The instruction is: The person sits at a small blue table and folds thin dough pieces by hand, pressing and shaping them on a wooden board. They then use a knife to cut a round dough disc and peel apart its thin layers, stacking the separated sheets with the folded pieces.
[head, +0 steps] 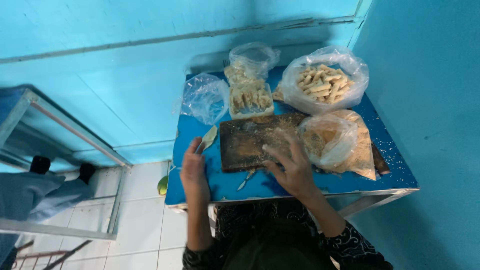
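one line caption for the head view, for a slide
Left hand by a pale roll, right hand on a crumb-dusted dark board, blue table.

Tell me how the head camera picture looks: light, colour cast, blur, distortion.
Head view: dim, with a strong blue cast from walls and table; wide-angle bending at the edges, so the table looks skewed; right hand slightly motion-blurred over the dark board; left hand sharper; soft glare on the clear plastic bags.
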`<control>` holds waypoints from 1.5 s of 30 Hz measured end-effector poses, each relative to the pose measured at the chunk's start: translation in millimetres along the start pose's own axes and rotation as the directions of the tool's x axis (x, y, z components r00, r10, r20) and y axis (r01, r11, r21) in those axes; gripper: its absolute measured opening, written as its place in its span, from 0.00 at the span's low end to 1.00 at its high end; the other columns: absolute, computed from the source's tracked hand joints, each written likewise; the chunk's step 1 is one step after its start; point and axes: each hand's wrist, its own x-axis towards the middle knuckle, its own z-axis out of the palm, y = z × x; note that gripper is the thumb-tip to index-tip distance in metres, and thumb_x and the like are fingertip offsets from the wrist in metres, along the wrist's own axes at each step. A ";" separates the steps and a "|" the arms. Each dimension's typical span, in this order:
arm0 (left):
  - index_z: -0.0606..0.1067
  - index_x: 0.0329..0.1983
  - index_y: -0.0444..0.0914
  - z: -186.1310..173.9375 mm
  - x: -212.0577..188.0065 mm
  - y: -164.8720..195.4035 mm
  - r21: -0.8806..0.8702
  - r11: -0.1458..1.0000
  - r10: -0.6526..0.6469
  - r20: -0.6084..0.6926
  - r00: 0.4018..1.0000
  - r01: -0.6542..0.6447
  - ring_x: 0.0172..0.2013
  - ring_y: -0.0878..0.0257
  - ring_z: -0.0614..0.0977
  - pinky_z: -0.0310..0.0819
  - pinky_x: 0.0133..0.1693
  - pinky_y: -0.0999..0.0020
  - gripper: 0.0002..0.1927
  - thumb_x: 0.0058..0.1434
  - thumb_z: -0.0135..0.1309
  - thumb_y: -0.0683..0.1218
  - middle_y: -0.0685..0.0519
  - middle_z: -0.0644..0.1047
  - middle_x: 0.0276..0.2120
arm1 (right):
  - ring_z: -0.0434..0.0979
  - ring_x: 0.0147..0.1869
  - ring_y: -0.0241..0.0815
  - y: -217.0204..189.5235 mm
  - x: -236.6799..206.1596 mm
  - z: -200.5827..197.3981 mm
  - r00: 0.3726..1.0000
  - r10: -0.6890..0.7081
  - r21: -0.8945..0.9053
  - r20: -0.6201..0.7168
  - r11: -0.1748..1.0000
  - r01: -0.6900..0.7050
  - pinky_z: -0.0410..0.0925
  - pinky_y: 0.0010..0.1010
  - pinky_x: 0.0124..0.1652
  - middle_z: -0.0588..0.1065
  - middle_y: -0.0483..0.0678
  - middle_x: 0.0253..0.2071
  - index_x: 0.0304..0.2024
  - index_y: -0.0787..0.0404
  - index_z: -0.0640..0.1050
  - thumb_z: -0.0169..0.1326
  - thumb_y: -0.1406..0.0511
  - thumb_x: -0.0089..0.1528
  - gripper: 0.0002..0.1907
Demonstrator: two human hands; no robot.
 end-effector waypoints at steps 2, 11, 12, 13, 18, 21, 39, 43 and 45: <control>0.76 0.63 0.45 15.5 -11.2 -4.1 0.751 0.606 0.210 0.166 0.964 -0.261 0.74 0.48 0.65 0.61 0.70 0.50 0.22 0.66 0.58 0.50 0.44 0.65 0.72 | 0.64 0.73 0.59 0.7 6.4 -2.7 0.999 0.045 -0.154 -0.006 0.987 -0.045 0.57 0.63 0.69 0.64 0.54 0.68 0.49 0.52 0.83 0.65 0.60 0.60 0.15; 0.80 0.35 0.36 41.1 -19.1 1.2 0.866 0.249 0.383 0.324 0.865 -0.434 0.74 0.39 0.60 0.54 0.69 0.41 0.08 0.62 0.65 0.45 0.41 0.64 0.71 | 0.59 0.75 0.59 -0.7 17.3 -11.8 0.988 -0.029 -0.196 0.151 0.979 0.058 0.57 0.57 0.68 0.62 0.57 0.70 0.28 0.64 0.80 0.64 0.58 0.59 0.15; 0.78 0.35 0.39 43.8 -18.5 2.5 0.855 0.213 0.348 0.386 0.854 -0.473 0.74 0.41 0.61 0.51 0.69 0.38 0.09 0.61 0.66 0.46 0.43 0.64 0.71 | 0.59 0.74 0.58 1.3 20.8 -10.9 0.984 -0.022 -0.219 0.175 0.974 0.061 0.57 0.57 0.67 0.62 0.56 0.70 0.29 0.64 0.80 0.65 0.59 0.60 0.15; 0.76 0.34 0.41 45.8 -17.6 4.6 0.842 0.178 0.307 0.445 0.842 -0.510 0.74 0.44 0.61 0.48 0.69 0.35 0.10 0.61 0.67 0.47 0.46 0.64 0.72 | 0.59 0.74 0.58 3.5 25.3 -9.4 0.980 -0.014 -0.238 0.201 0.969 0.063 0.58 0.57 0.67 0.62 0.55 0.69 0.30 0.63 0.80 0.66 0.59 0.60 0.14; 0.67 0.71 0.42 49.7 -0.2 22.7 0.905 -0.068 0.151 0.425 0.892 -0.420 0.73 0.35 0.52 0.48 0.64 0.31 0.43 0.50 0.66 0.42 0.33 0.52 0.74 | 0.58 0.71 0.62 6.3 38.1 -14.6 0.980 -0.016 -0.392 0.201 0.915 0.095 0.58 0.59 0.64 0.59 0.61 0.67 0.46 0.63 0.79 0.65 0.64 0.56 0.18; 0.62 0.73 0.41 54.6 4.4 25.1 0.887 0.024 0.222 0.445 0.868 -0.461 0.73 0.37 0.52 0.48 0.64 0.30 0.45 0.53 0.69 0.48 0.36 0.51 0.74 | 0.59 0.70 0.62 -0.4 40.0 -16.7 0.989 -0.054 -0.348 0.140 0.932 0.100 0.57 0.61 0.63 0.59 0.60 0.67 0.49 0.62 0.78 0.66 0.63 0.57 0.20; 0.73 0.44 0.37 31.8 -3.8 8.4 0.859 0.403 0.448 0.116 0.887 -0.316 0.71 0.37 0.62 0.59 0.66 0.43 0.15 0.60 0.67 0.42 0.36 0.59 0.72 | 0.66 0.61 0.56 8.2 22.1 0.4 0.998 0.015 -0.212 0.054 0.977 -0.003 0.58 0.57 0.58 0.66 0.53 0.56 0.29 0.58 0.75 0.66 0.61 0.56 0.13; 0.72 0.48 0.37 12.1 1.7 -3.1 0.620 0.752 0.326 -0.058 0.944 -0.222 0.73 0.44 0.63 0.63 0.66 0.48 0.12 0.65 0.61 0.41 0.37 0.61 0.71 | 0.67 0.61 0.52 11.7 15.4 5.6 0.998 0.019 -0.223 0.059 0.975 -0.005 0.57 0.58 0.61 0.67 0.50 0.55 0.26 0.55 0.75 0.67 0.59 0.58 0.14; 0.72 0.52 0.37 8.3 4.1 -10.9 0.467 0.871 0.232 -0.125 0.965 -0.149 0.72 0.47 0.65 0.63 0.66 0.51 0.13 0.67 0.58 0.41 0.38 0.62 0.71 | 0.67 0.62 0.54 11.7 13.8 8.1 0.999 0.012 -0.215 0.051 0.977 0.000 0.56 0.59 0.61 0.67 0.52 0.55 0.29 0.56 0.78 0.67 0.60 0.58 0.12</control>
